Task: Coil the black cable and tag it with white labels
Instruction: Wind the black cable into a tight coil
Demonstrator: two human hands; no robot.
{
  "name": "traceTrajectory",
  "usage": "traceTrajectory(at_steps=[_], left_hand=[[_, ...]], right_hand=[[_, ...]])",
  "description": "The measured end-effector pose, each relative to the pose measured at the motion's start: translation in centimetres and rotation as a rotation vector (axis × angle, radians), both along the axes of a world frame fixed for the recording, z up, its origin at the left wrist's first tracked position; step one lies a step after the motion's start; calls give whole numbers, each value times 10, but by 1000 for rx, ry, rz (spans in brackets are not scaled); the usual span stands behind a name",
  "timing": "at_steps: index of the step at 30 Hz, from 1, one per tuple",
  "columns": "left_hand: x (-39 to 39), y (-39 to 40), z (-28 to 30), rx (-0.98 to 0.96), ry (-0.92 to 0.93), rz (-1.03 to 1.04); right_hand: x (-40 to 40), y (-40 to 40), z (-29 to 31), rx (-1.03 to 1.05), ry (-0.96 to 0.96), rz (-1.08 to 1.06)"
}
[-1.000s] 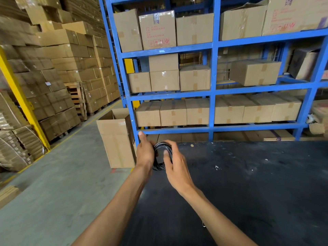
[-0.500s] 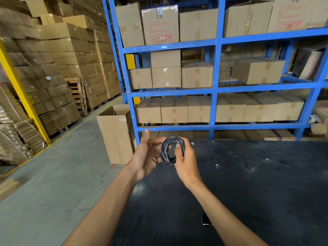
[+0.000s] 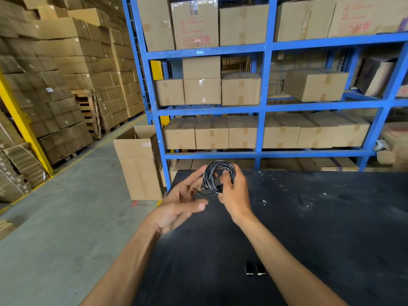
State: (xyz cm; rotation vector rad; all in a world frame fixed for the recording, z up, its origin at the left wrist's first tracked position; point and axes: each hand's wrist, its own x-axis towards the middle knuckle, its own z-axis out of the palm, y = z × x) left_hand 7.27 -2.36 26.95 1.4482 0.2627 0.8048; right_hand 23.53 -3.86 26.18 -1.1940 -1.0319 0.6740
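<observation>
The black cable is wound into a small round coil held upright above the far left corner of the black table. My right hand grips the coil's right side, fingers through the loop. A short loose end sticks out at the coil's lower left. My left hand is palm up just left of and below the coil, fingers spread, with the fingertips near the loose end. Two small dark pieces with white ends lie on the table near me, between my forearms.
A blue steel rack full of cardboard boxes stands right behind the table. An open tall carton stands on the concrete floor at the table's left corner. Stacked cartons and pallets line the aisle on the left.
The coil has been lifted and turned upright in my right hand. My left hand has let go of it and opened, dropping lower and to the left.
</observation>
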Motion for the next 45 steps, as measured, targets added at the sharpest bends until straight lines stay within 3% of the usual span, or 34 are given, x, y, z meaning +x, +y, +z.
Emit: traceTrajectory(at_steps=[3,10,19,25,29,32,36,41,45], left_hand=[[8,5,-6,39,-27,71],[21,7,-18,-147,-175,252],[10,16,-20,-230,6,239],[-4,28,-20,-180,113,283],[-4,32,-25,-130,171,269],[-2,34,-30,-90,215,239],[6,32,-43,-164,181,132],[19,32,-54,-242,178,75],[30,43,-71,-209,365,150]], right_hand=[[0,3,2,-15,25,-13],[-8,3,-9,-10,-91,-53],[-16,6,-21,45,-380,-145],[-29,15,-23,61,-468,-207],[-34,11,-38,17,-376,-151],[-29,7,-53,-54,-202,-29],[-19,2,-73,-163,-1,61],[-4,-4,-90,-233,-12,84],[20,-13,-101,-277,-10,199]])
